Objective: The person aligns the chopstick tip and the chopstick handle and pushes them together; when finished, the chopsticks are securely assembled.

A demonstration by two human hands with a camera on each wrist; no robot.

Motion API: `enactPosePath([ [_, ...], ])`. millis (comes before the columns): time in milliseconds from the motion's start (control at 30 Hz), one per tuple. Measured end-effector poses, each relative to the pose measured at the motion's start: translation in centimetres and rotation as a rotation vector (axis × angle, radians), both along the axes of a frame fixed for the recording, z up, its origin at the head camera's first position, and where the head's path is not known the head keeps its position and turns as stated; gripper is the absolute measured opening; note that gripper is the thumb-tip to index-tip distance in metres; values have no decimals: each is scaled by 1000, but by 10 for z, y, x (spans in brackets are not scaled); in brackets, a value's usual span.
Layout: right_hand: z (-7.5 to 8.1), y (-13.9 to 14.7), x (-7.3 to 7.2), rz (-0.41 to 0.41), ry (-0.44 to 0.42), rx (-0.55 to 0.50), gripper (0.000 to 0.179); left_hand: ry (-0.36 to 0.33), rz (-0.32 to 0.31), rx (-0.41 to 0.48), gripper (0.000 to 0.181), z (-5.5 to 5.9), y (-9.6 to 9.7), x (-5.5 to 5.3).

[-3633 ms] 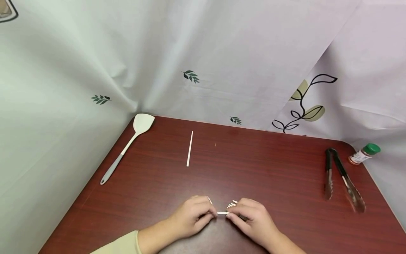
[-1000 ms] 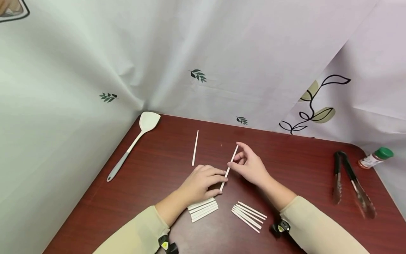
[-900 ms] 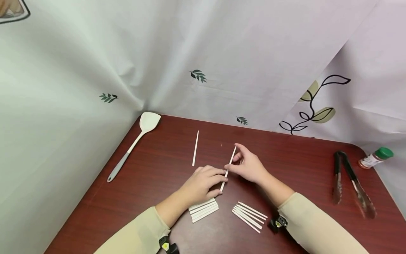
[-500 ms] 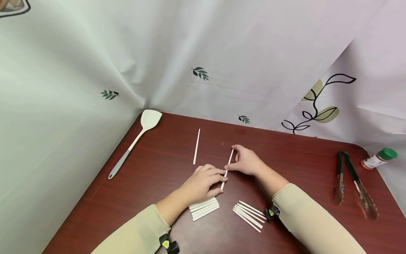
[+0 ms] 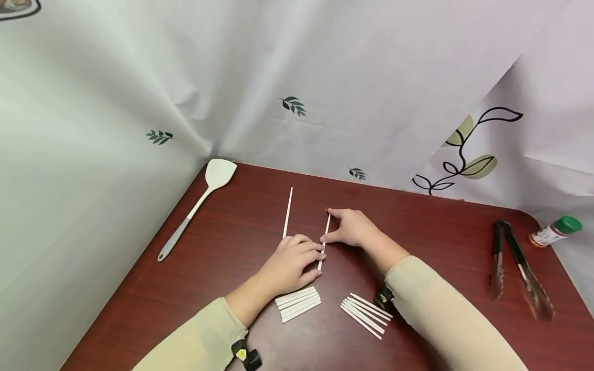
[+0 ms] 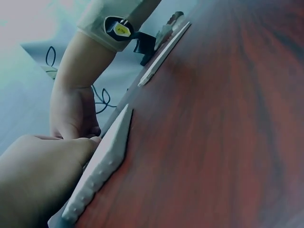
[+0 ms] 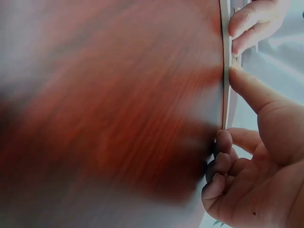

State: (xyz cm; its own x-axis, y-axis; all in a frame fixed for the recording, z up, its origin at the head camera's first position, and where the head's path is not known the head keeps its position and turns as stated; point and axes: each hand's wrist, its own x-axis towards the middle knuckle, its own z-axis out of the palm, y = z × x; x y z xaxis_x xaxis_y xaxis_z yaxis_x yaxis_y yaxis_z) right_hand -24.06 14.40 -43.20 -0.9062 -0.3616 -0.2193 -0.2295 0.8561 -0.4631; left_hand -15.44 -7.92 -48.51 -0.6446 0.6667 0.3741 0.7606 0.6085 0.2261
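Observation:
A thin white stick [image 5: 327,224] lies on the red-brown table, pointing away from me. My left hand [image 5: 290,262] holds its near half, two fingertips on the stick and the thumb by the near end. With index finger at the far end and thumb near the middle, my right hand [image 5: 351,228] grips it too; in the right wrist view its other fingers [image 7: 218,164] curl inward. Parallel on the left is another white stick [image 5: 288,212], its near end at my left knuckles. Closer in lie a row of white sticks [image 5: 298,305] and a looser fan of thinner white sticks [image 5: 366,315].
A white spatula with a grey handle [image 5: 175,238] lies along the left edge. Far right are black-handled metal tongs [image 5: 510,247] and a green-capped spice jar [image 5: 549,234]. A printed cloth [image 5: 260,77] hangs behind the table [image 5: 417,226] and along its sides.
Earlier both hands were over the sticks near the front. During the last second the held stick has shifted left and turned closer to parallel with the other stick; my right hand moved left with it.

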Motion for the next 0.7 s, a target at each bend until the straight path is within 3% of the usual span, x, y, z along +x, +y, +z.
enactPosePath([
  [400,8,-25,-18,6,7,128,95,41,7,32,30,0,-17,-13],
  [700,7,-43,-32,-57,3,155,93,10,56,68,29,-1,-34,-27],
])
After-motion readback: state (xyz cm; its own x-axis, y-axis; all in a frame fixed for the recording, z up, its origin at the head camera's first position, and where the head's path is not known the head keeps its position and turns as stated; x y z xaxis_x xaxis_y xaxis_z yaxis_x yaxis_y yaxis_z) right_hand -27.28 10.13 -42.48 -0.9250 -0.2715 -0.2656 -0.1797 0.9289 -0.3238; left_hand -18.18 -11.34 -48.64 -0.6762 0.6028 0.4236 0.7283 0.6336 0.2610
